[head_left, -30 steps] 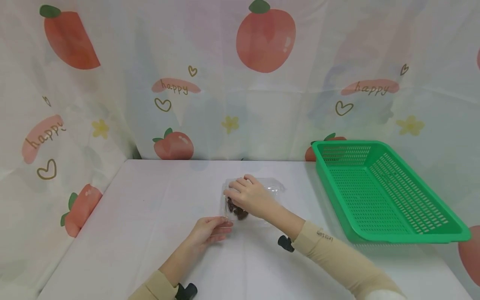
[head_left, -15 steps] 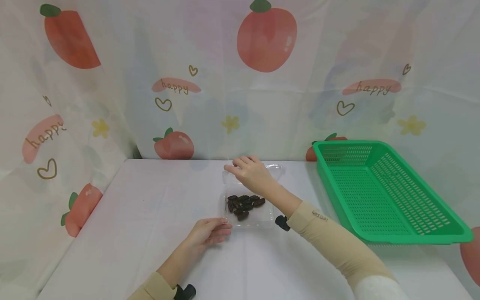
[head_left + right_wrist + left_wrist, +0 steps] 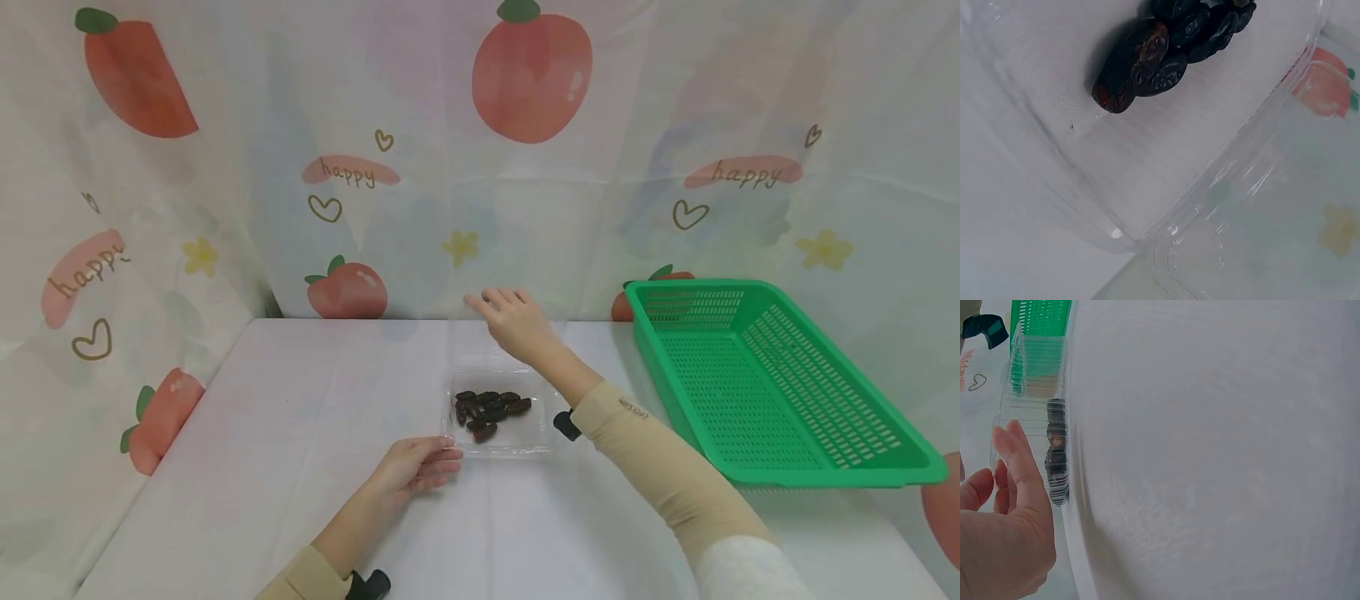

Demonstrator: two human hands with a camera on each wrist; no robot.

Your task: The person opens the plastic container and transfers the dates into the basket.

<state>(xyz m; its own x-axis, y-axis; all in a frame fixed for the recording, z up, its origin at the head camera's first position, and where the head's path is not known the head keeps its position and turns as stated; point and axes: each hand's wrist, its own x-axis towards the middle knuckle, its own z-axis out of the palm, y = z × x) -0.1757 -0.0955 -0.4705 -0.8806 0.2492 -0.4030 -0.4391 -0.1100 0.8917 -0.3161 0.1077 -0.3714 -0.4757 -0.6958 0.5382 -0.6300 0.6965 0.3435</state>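
Observation:
Several dark, wrinkled dates [image 3: 491, 408] lie in a clear plastic hinged box [image 3: 536, 437] on the white table. The box's transparent lid [image 3: 468, 346] is folded back, away from the person. My left hand [image 3: 416, 467] is at the near-left corner of the box, fingertips right at the rim. From the left wrist view, the fingers [image 3: 1022, 462] look nearly straight alongside the box wall, with the thumb apart. My right hand [image 3: 517, 325] hovers over the lid at the back, fingers stretched out. The right wrist view shows dates [image 3: 1141, 62] inside the box and no hand.
A green slotted basket [image 3: 832, 475] stands at the right of the table [image 3: 360, 375]. Behind and to the left hangs a curtain [image 3: 420, 217] printed with fruit and hearts. A black camera [image 3: 566, 425] is on the right wrist.
My right hand has moved up and back from over the dates, and the lid has swung back with it, uncovering the dates. The left hand has stayed at the corner.

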